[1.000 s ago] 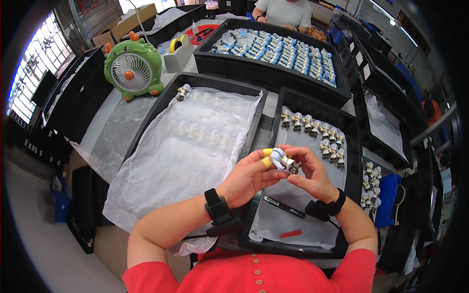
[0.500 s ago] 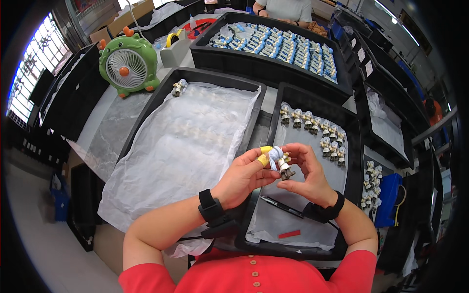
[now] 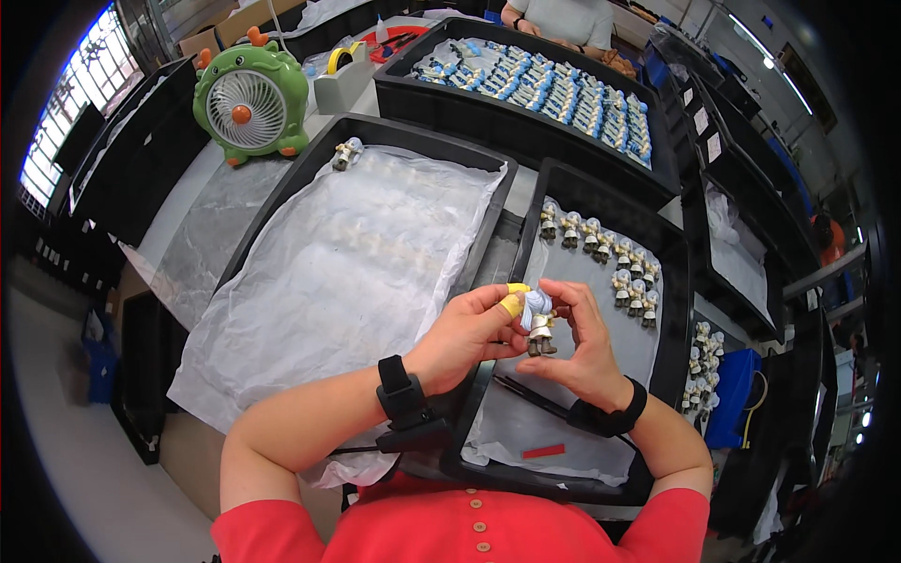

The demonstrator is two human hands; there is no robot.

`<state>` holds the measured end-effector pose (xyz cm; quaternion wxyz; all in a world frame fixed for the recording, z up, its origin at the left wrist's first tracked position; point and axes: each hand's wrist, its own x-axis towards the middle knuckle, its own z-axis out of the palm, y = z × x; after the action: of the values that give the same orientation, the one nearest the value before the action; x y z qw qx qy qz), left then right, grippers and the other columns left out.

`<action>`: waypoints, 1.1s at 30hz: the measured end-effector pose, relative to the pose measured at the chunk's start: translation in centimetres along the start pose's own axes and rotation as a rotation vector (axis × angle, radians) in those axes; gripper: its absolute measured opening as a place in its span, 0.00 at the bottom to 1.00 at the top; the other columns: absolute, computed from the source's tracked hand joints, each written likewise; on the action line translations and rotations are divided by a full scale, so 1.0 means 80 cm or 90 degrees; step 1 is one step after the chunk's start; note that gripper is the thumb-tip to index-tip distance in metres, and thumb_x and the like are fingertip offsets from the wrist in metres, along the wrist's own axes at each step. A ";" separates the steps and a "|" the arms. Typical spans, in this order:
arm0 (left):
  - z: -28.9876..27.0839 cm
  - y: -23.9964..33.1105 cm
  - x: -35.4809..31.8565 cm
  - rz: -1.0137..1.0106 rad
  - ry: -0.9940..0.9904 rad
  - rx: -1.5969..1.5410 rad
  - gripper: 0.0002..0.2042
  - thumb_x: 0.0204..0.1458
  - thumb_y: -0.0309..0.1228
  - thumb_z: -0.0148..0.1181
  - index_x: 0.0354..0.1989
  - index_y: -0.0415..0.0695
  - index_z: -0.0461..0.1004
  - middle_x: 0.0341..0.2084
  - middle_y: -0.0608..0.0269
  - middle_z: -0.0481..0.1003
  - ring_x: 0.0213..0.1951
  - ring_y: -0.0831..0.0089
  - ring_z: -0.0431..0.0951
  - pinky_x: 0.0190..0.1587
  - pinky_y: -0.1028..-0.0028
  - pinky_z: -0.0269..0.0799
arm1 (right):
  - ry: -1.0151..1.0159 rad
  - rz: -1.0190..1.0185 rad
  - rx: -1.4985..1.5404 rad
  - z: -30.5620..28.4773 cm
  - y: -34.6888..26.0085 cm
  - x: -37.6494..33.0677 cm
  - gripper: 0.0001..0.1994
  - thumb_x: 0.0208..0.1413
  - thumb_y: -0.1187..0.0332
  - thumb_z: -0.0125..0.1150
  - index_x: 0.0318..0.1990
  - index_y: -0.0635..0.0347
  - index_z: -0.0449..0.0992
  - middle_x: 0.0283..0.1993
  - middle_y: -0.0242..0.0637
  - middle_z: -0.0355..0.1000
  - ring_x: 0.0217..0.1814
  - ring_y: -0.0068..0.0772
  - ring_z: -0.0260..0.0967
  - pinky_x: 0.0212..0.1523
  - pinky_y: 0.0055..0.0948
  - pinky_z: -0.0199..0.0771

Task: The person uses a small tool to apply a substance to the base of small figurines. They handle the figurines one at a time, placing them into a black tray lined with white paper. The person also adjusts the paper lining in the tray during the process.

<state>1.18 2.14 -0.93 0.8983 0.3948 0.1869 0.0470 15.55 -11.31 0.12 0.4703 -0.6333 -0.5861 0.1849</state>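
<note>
Small figurine held upright between both hands, above the near end of the right black tray. Left hand closed round its upper part, yellow finger guards on thumb and forefinger pressing the pale head. Right hand curled loosely, fingertips pinching the dark base from below and the side. Both grips firm, neither hand open.

Judgement: to do this well, keep the base steady in the right hand and let the left fingertips do the fine work; hold it over the tray in case it drops.

Rows of like figurines stand at the tray's far end. Left tray covered by white plastic sheet. Green fan far left.

Against half a second ago: figurine turned more upright; hands in the same spot over the tray
</note>
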 end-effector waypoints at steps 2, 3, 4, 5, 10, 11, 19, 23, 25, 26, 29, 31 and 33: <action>0.000 -0.001 0.000 0.003 0.005 0.005 0.16 0.60 0.37 0.49 0.52 0.42 0.65 0.38 0.65 0.73 0.34 0.79 0.74 0.41 0.76 0.74 | -0.005 -0.003 -0.007 -0.001 0.000 0.001 0.40 0.33 0.63 0.77 0.58 0.59 0.63 0.52 0.38 0.63 0.53 0.34 0.62 0.51 0.29 0.64; 0.001 0.000 0.000 0.004 0.011 0.001 0.15 0.61 0.37 0.49 0.52 0.43 0.65 0.36 0.66 0.72 0.33 0.80 0.74 0.40 0.77 0.74 | -0.008 -0.002 -0.011 -0.002 0.001 0.001 0.40 0.33 0.63 0.77 0.58 0.59 0.63 0.53 0.38 0.63 0.53 0.33 0.63 0.51 0.29 0.64; 0.004 0.001 -0.001 0.004 0.017 -0.003 0.14 0.61 0.37 0.49 0.51 0.43 0.65 0.34 0.67 0.71 0.32 0.81 0.74 0.39 0.78 0.74 | -0.011 -0.001 -0.016 -0.003 0.001 0.001 0.40 0.33 0.63 0.77 0.58 0.59 0.63 0.53 0.38 0.63 0.53 0.33 0.63 0.51 0.29 0.64; 0.005 0.002 -0.002 0.005 0.023 -0.006 0.14 0.61 0.37 0.48 0.50 0.44 0.66 0.32 0.68 0.71 0.32 0.81 0.74 0.38 0.79 0.74 | -0.006 0.004 0.015 -0.002 0.004 0.000 0.40 0.34 0.63 0.77 0.58 0.59 0.63 0.53 0.37 0.64 0.54 0.32 0.63 0.52 0.29 0.64; 0.003 0.004 -0.001 -0.010 0.020 -0.022 0.15 0.60 0.35 0.49 0.52 0.42 0.63 0.40 0.61 0.72 0.36 0.75 0.76 0.43 0.73 0.73 | -0.012 0.022 0.137 -0.003 0.016 -0.002 0.33 0.40 0.66 0.73 0.55 0.58 0.63 0.56 0.38 0.64 0.56 0.30 0.63 0.54 0.29 0.63; 0.004 0.005 -0.001 -0.009 0.022 -0.025 0.15 0.60 0.35 0.49 0.52 0.42 0.63 0.40 0.61 0.72 0.37 0.74 0.76 0.44 0.73 0.73 | -0.018 0.027 0.176 -0.004 0.016 -0.002 0.31 0.42 0.67 0.71 0.54 0.58 0.63 0.57 0.39 0.64 0.56 0.30 0.63 0.55 0.29 0.62; 0.005 0.007 -0.003 -0.013 0.023 -0.028 0.14 0.59 0.32 0.49 0.51 0.42 0.62 0.42 0.60 0.72 0.40 0.71 0.76 0.45 0.72 0.74 | -0.066 0.083 0.307 -0.018 0.009 0.003 0.20 0.50 0.73 0.63 0.51 0.58 0.64 0.64 0.46 0.57 0.61 0.27 0.57 0.61 0.29 0.56; 0.007 0.008 -0.004 -0.002 0.034 -0.037 0.14 0.59 0.31 0.49 0.52 0.43 0.61 0.42 0.60 0.72 0.41 0.71 0.76 0.45 0.72 0.74 | -0.083 0.059 0.313 -0.018 0.011 0.002 0.21 0.48 0.75 0.64 0.50 0.58 0.64 0.64 0.44 0.55 0.61 0.28 0.58 0.61 0.29 0.57; 0.006 0.007 -0.004 0.001 0.031 -0.040 0.14 0.59 0.31 0.48 0.51 0.43 0.61 0.42 0.60 0.72 0.41 0.71 0.76 0.45 0.72 0.74 | -0.081 0.045 0.306 -0.014 0.012 0.003 0.22 0.47 0.75 0.65 0.50 0.58 0.64 0.64 0.43 0.55 0.61 0.28 0.58 0.61 0.30 0.57; 0.006 0.006 -0.003 0.002 0.029 -0.041 0.13 0.59 0.31 0.48 0.51 0.43 0.61 0.43 0.60 0.72 0.41 0.71 0.76 0.45 0.72 0.74 | -0.081 0.042 0.297 -0.014 0.013 0.003 0.22 0.47 0.75 0.65 0.50 0.58 0.64 0.64 0.43 0.55 0.60 0.28 0.58 0.60 0.30 0.58; 0.004 0.005 -0.003 0.000 0.029 -0.042 0.13 0.59 0.31 0.48 0.51 0.43 0.61 0.43 0.60 0.72 0.41 0.70 0.76 0.45 0.72 0.74 | -0.080 0.036 0.285 -0.013 0.015 0.003 0.23 0.46 0.76 0.66 0.50 0.58 0.64 0.63 0.42 0.56 0.59 0.27 0.59 0.60 0.30 0.58; 0.006 0.007 -0.004 -0.002 0.023 -0.040 0.13 0.59 0.31 0.48 0.51 0.43 0.61 0.43 0.60 0.72 0.42 0.70 0.76 0.46 0.72 0.74 | -0.072 0.039 0.293 -0.013 0.015 0.003 0.23 0.46 0.75 0.66 0.50 0.57 0.64 0.63 0.42 0.56 0.59 0.27 0.59 0.60 0.30 0.59; 0.007 0.008 -0.004 -0.005 0.020 -0.039 0.13 0.59 0.31 0.48 0.51 0.42 0.61 0.43 0.60 0.72 0.42 0.70 0.76 0.46 0.72 0.73 | -0.073 0.049 0.305 -0.014 0.013 0.002 0.23 0.46 0.76 0.66 0.50 0.57 0.64 0.63 0.42 0.57 0.59 0.27 0.59 0.60 0.30 0.58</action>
<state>1.13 2.14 -0.01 0.9071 0.3657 0.2006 0.0555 17.07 -11.43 -0.09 0.5656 -0.5143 -0.5268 0.3717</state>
